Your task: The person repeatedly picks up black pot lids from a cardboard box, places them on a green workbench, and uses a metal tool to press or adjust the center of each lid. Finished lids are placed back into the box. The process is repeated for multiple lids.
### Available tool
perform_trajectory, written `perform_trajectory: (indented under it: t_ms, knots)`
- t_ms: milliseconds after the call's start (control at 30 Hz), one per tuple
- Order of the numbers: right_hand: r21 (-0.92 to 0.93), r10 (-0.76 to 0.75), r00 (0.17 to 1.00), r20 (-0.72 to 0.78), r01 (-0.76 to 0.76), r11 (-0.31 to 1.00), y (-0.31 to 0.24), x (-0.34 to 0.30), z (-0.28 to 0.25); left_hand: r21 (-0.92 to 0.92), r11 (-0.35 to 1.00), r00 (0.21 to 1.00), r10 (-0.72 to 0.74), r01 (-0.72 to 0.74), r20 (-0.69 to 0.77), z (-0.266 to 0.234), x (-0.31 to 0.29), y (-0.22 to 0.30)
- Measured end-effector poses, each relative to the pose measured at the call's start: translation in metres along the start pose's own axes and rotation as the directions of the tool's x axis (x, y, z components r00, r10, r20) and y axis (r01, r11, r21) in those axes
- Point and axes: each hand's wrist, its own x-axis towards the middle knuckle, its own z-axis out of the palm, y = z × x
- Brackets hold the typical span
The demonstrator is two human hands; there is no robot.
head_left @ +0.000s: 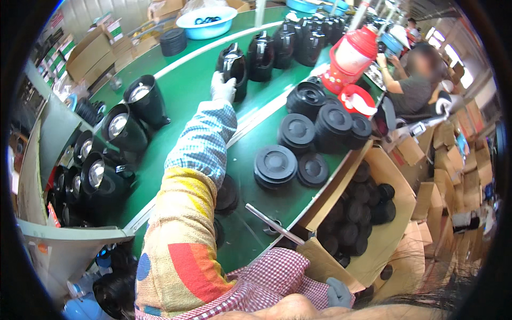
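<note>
My left hand [222, 88], in a white glove, reaches far over the green conveyor belt [176, 114]. Its fingers are closed against the lower side of a glossy black jug [233, 61], which stands upright at the near end of a row of similar black jugs [261, 56]. My right hand [338, 293], in a grey glove, shows only in part at the bottom, beside my checked apron and the edge of an open cardboard box [397, 186]; how its fingers are set is unclear. Stacks of round black lids [275, 164] stand on the belt's right side.
Several open black jugs with shiny insides [118, 127] stand at the left. A blue basin [207, 22] of dark rings sits at the far side. A red and white jug [351, 56] is near a red ring [357, 100]. A person [421, 80] sits at the right; a metal bar [274, 224] juts over the near edge.
</note>
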Motion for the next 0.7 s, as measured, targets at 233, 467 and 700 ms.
perform_trajectory:
  t_ms: [233,467,700]
  knots:
    - [0.026,0.067,0.997,0.043,-0.068,0.997,0.009,0.013,0.014,0.992,0.027,0.807,0.585,-0.126,0.086,-0.149,-0.021,0.073]
    - [0.055,0.015,0.998,0.058,-0.018,0.998,0.023,0.011,0.015,0.990,-0.138,0.959,0.281,0.012,0.028,-0.224,-0.022,0.081]
    - [0.107,-0.012,0.999,-0.053,0.018,0.994,0.035,-0.031,-0.009,0.738,0.092,0.568,0.704,-0.668,0.427,-0.194,-0.103,0.169]
